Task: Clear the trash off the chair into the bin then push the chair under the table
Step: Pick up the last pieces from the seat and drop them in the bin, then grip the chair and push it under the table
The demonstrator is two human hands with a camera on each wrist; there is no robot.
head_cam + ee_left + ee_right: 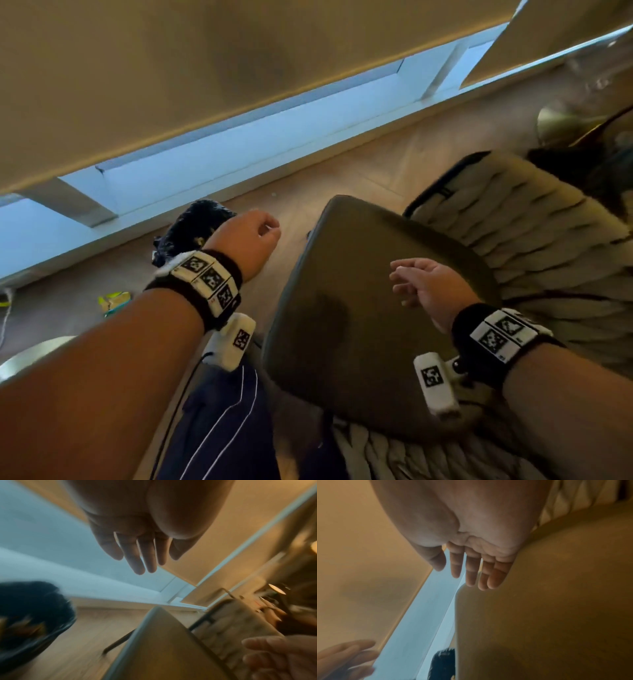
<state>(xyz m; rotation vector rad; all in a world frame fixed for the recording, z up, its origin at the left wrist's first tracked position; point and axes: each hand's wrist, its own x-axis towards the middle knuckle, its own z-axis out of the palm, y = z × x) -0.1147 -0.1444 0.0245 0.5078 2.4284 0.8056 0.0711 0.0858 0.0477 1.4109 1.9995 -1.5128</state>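
Over the chair seat point(359, 308) both hands hover empty: the left hand point(250, 240) hangs between the seat's edge and the bin point(191, 226), its fingers point(137, 555) loosely extended in the wrist view and holding nothing; the right hand point(424, 284) floats just above the cushion, its fingers point(471, 572) relaxed and slightly spread, gripping nothing either. No trash shows on the seat, so the clearing looks done and the push comes next, as I judge it. To do that well, grip the woven backrest point(513, 240) or the seat edges with both hands, steer straight, and keep the legs from snagging the bin. That bin, lined with a dark bag, stands on the floor just left of the chair; something brownish lies inside, too blurred to name. A yellow-green wrapper point(114, 301) lies on the floor, well apart from the bin.
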